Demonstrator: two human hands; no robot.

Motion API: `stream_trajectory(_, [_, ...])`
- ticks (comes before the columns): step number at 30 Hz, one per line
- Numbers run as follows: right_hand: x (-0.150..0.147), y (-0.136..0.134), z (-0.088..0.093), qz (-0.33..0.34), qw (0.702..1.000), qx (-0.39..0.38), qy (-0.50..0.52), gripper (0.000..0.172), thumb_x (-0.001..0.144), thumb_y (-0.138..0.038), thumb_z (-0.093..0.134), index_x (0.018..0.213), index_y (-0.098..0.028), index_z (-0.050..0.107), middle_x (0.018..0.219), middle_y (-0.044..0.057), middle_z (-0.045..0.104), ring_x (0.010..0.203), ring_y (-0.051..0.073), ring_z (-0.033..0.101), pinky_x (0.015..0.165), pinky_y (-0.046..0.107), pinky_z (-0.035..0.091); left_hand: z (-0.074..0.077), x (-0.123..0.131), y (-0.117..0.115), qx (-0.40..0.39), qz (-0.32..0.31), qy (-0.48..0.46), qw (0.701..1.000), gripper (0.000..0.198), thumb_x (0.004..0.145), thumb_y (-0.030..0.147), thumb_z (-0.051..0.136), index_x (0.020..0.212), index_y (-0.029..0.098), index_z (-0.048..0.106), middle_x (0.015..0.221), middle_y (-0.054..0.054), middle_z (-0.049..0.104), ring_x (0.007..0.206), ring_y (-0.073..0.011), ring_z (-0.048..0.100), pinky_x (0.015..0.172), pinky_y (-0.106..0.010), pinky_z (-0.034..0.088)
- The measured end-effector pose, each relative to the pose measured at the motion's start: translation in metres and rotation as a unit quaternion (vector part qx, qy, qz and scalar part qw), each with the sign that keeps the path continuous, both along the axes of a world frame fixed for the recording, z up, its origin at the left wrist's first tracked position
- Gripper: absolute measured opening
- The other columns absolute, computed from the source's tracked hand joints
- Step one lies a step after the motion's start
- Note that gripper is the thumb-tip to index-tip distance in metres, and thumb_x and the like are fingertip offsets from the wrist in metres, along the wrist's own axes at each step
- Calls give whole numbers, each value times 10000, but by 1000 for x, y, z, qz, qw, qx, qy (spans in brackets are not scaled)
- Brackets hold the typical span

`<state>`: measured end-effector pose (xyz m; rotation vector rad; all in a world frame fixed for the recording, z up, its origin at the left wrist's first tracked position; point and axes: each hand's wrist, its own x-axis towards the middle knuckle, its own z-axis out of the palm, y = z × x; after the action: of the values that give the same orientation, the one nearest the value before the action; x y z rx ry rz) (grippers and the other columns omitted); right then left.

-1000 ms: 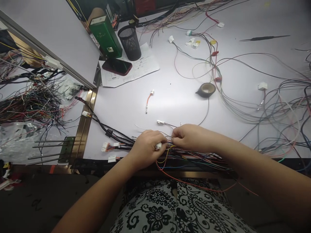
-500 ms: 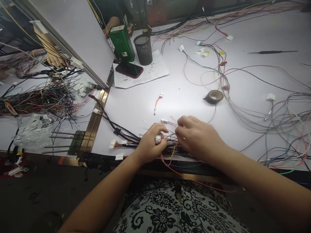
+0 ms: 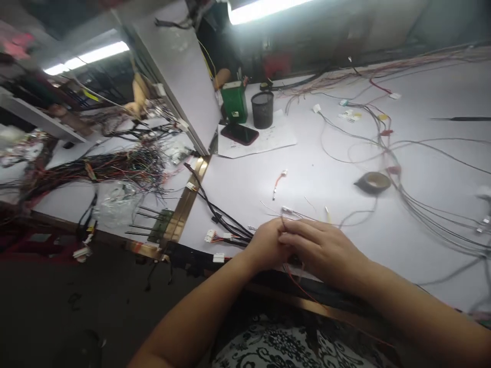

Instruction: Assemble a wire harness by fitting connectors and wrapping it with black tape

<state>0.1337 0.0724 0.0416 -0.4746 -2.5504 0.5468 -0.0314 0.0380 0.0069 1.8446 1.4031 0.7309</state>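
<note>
1. The left hand (image 3: pixel 266 244) and right hand (image 3: pixel 324 250), at lower centre of the frame, meet over a bundle of thin multicoloured wires (image 3: pixel 295 267). The bundle lies at the near edge of the white tabletop (image 3: pixel 245 184).
2. The left fingers curl inward and the right fingers lie flat across them. What either grips is hidden (motion blur worsens this), so I cannot tell.
3. Likely hazard: a tug on the bundle could drag the black-sheathed cable trunk (image 3: pixel 226 220) and strain its small white plastic connector (image 3: pixel 209 235).
4. Likely hazard: the thin red wire (image 3: pixel 303 290) loops off the tabletop edge, where a forearm could snag it.
5. No writing is legible. The tall green box (image 3: pixel 235 102) bears a small white label, and the printed paper sheet (image 3: pixel 276 140) carries print, both unreadable.
</note>
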Motion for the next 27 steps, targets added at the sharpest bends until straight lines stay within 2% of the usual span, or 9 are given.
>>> stream_trajectory(3, [1,1,6,-47,979,-180,87,247,949,-205,432,1123,-254,600,1149,61,614,1022,191,590,848,331,507,5,-4,-2,3,47,-45,998,215,859,318,555,1020,196,631,997,-60,665,944,-210,604,848,-321,477])
stream_trajectory(6, [1,1,8,-102,930,-327,133,147,952,-315,482,1049,-271,583,907,33,659,822,188,638,733,308,547,18,-11,-6,37,127,-22,991,319,817,467,622,987,198,637,909,-55,658,837,-202,593,794,-326,465])
stream_trajectory(9, [-2,0,7,-142,890,-400,167,199,933,-410,504,1060,-258,525,782,26,647,661,183,618,618,299,551,33,-21,-12,12,135,-33,990,345,772,530,659,918,218,648,845,-24,647,746,-170,568,727,-291,442])
stream_trajectory(11, [-4,-3,8,-177,891,-387,159,264,909,-451,532,1088,-257,542,822,41,665,686,192,630,605,290,548,41,-30,-18,-42,113,-54,991,368,837,558,559,781,203,634,752,-4,612,689,-147,541,651,-258,407])
stream_trajectory(14, [-8,-7,11,-183,918,-330,126,240,877,-463,574,1000,-267,635,856,36,683,743,206,648,640,284,546,48,-42,-25,-90,98,-30,991,503,900,571,418,603,181,529,566,27,460,558,-122,427,540,-252,302])
stream_trajectory(17, [-13,-13,14,-162,938,-291,98,178,888,-428,567,893,-273,653,799,13,666,687,187,625,577,268,515,44,-43,-32,-111,144,-92,979,481,889,578,434,625,181,499,558,40,398,553,-116,374,531,-247,278])
stream_trajectory(20, [-16,-20,14,-153,954,-254,43,182,917,-382,517,843,-261,632,720,2,635,629,173,593,530,270,469,32,-31,-36,-159,240,-305,908,431,879,591,452,753,183,513,614,48,397,537,-96,358,511,-221,287])
stream_trajectory(23, [-17,-25,12,-147,966,-211,1,214,938,-346,461,849,-251,630,714,0,638,609,163,588,555,279,450,20,-15,-37,-173,282,-452,828,436,859,611,481,779,183,494,620,58,377,494,-72,340,474,-200,275])
stream_trajectory(27, [-15,-27,13,-161,972,-168,-24,204,920,-318,459,859,-252,642,718,-6,647,613,157,592,543,271,412,13,-3,-38,-156,293,-484,809,448,856,620,483,765,182,488,590,63,386,462,-60,333,458,-192,279])
